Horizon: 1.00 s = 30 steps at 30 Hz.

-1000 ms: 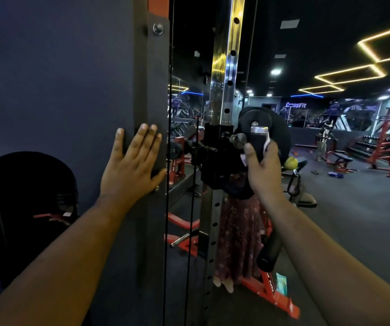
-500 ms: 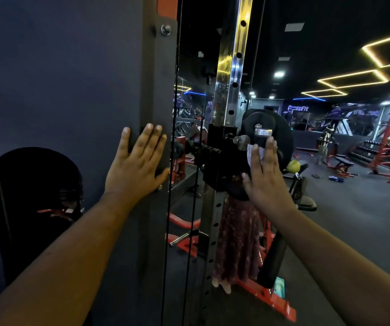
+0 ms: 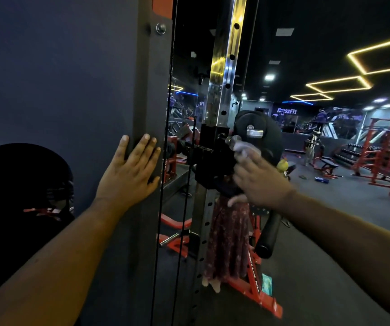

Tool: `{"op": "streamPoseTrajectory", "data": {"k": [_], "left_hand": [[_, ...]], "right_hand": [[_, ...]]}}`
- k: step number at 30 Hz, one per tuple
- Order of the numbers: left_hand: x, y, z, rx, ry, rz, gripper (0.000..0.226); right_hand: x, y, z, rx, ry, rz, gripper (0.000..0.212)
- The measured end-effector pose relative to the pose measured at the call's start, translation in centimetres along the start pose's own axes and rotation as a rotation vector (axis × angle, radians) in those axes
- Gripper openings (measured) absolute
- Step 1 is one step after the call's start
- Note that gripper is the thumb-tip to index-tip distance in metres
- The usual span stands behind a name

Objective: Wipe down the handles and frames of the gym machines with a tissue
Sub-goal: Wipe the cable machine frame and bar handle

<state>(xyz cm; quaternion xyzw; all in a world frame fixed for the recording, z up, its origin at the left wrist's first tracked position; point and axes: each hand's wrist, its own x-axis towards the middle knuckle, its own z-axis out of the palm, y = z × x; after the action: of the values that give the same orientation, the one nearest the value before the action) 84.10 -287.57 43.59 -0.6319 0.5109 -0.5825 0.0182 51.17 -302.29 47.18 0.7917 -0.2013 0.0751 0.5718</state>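
My left hand [image 3: 130,175] rests flat, fingers straight, on the dark grey frame post [image 3: 151,90] of the cable machine. My right hand [image 3: 262,182], blurred by motion, presses a white tissue [image 3: 242,147] with extended fingers against the chrome knob [image 3: 231,139] on the black carriage [image 3: 210,156]. Its thumb is spread away below the fingers. The carriage sits on a chrome upright [image 3: 227,67] with a row of holes. A black round pulley housing [image 3: 269,130] stands just behind the tissue.
Two thin black cables [image 3: 165,208] run down between post and upright. A black foam handle [image 3: 268,234] hangs below my right wrist. A red machine base [image 3: 252,290] lies on the floor. Red racks and benches [image 3: 389,149] stand far right.
My right hand has slid down and left from the pulley housing onto the chrome knob, carrying the tissue with it. My left hand stays flat on the post.
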Motion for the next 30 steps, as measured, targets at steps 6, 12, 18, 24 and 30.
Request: {"op": "streamPoseTrajectory", "data": {"k": [6, 12, 18, 24, 30], "left_hand": [[-0.9, 0.7, 0.6, 0.014, -0.016, 0.011, 0.078], [-0.7, 0.6, 0.2, -0.05, -0.018, -0.016, 0.076], [1.0, 1.3, -1.2, -0.235, 0.014, -0.032, 0.07], [7.4, 4.0, -2.8, -0.646, -0.043, -0.03, 0.068], [14.0, 7.7, -1.7, -0.752, -0.026, 0.03, 0.066]], "right_hand": [[0.8, 0.6, -1.6, -0.171, -0.147, -0.006, 0.091], [-0.4, -3.5, -1.4, -0.136, -0.247, 0.011, 0.102], [1.0, -1.8, -2.4, -0.154, -0.153, 0.04, 0.079], [-1.6, -5.2, -1.0, -0.059, -0.256, -0.032, 0.091], [0.4, 1.2, -1.9, -0.066, -0.071, 0.161, 0.082]]}}
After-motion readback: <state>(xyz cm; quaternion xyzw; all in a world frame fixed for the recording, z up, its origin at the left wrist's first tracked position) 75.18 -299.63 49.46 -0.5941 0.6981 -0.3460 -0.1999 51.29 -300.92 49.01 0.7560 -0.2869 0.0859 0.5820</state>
